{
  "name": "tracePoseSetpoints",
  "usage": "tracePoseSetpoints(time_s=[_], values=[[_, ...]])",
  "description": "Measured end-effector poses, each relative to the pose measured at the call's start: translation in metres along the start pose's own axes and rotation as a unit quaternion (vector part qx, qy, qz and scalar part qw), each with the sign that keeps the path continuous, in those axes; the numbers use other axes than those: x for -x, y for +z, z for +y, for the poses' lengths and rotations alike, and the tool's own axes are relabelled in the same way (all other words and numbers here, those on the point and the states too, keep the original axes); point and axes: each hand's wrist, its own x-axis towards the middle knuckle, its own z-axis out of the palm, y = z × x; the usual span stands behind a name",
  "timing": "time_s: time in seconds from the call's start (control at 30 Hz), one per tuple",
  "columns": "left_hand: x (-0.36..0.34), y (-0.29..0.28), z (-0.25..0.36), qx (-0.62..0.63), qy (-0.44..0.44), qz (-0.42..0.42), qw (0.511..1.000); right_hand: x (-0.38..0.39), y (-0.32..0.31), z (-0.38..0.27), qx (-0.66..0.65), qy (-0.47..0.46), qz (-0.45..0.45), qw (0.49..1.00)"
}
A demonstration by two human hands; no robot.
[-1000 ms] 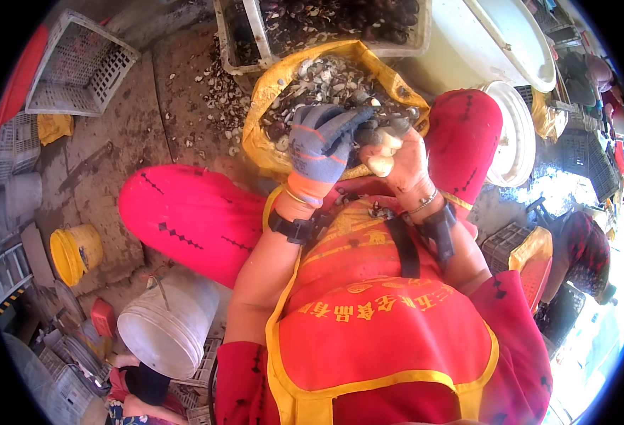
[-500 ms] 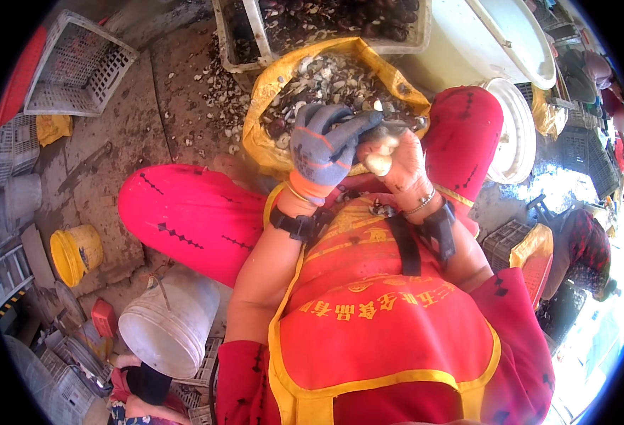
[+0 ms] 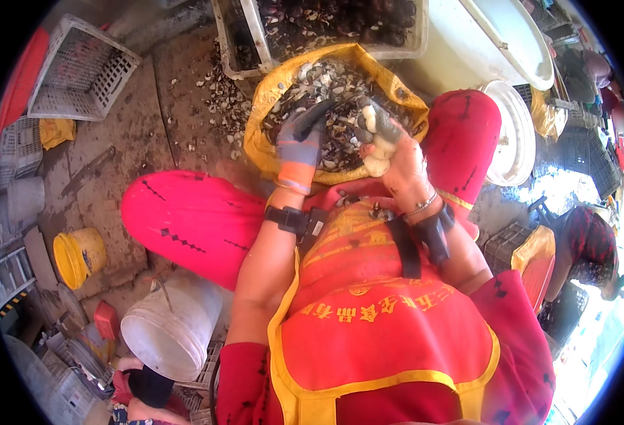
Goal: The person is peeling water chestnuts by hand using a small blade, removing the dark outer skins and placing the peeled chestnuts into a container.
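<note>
My left hand (image 3: 300, 147), in a grey-blue glove with dark fingers and an orange cuff, hangs over the near left part of a yellow-rimmed sack (image 3: 261, 91). Its fingers reach forward, and nothing shows in them. Loose shells and shell pieces (image 3: 329, 78) fill the sack. To the right, my right hand (image 3: 395, 156) hovers above the same shells, its fingers curled and wearing pale and grey finger covers. What those fingers hold, if anything, is hidden. The two hands are apart.
Beyond the sack stands a crate (image 3: 424, 28) of dark shellfish, with a large pale tub (image 3: 460, 49) beside it. A white bucket (image 3: 167, 329) and a yellow bucket (image 3: 78, 256) sit at left. An empty grey crate (image 3: 64, 92) leans far left. A person (image 3: 584, 248) bends at right.
My hands have separated from where they met over the sack. The left moved slightly left and its fingers loosened; the right turned and shifted slightly.
</note>
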Motion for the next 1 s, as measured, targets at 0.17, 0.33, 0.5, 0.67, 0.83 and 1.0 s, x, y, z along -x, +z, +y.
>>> tracePoseSetpoints(time_s=[0.17,0.33,0.5,0.67,0.83,1.0], values=[[0.006,0.010,0.035,-0.235,0.247,-0.050,0.939,0.000,-0.003,0.000,-0.100,0.070,-0.036,0.992],[0.002,0.006,0.022,-0.055,0.034,-0.019,0.998,0.001,0.011,0.000,-0.100,0.019,0.006,0.995],[0.001,0.006,0.026,-0.105,0.091,-0.058,0.989,-0.004,-0.008,0.002,-0.102,0.065,-0.003,0.993],[0.005,0.007,0.035,-0.263,0.214,-0.059,0.939,-0.005,-0.014,0.006,0.066,-0.063,0.050,0.995],[0.002,0.000,0.019,-0.073,-0.010,-0.023,0.997,-0.001,0.007,0.001,0.092,-0.114,0.039,0.988],[0.005,0.008,0.018,-0.120,0.135,-0.032,0.983,-0.002,-0.003,-0.001,-0.094,0.074,-0.031,0.992]])
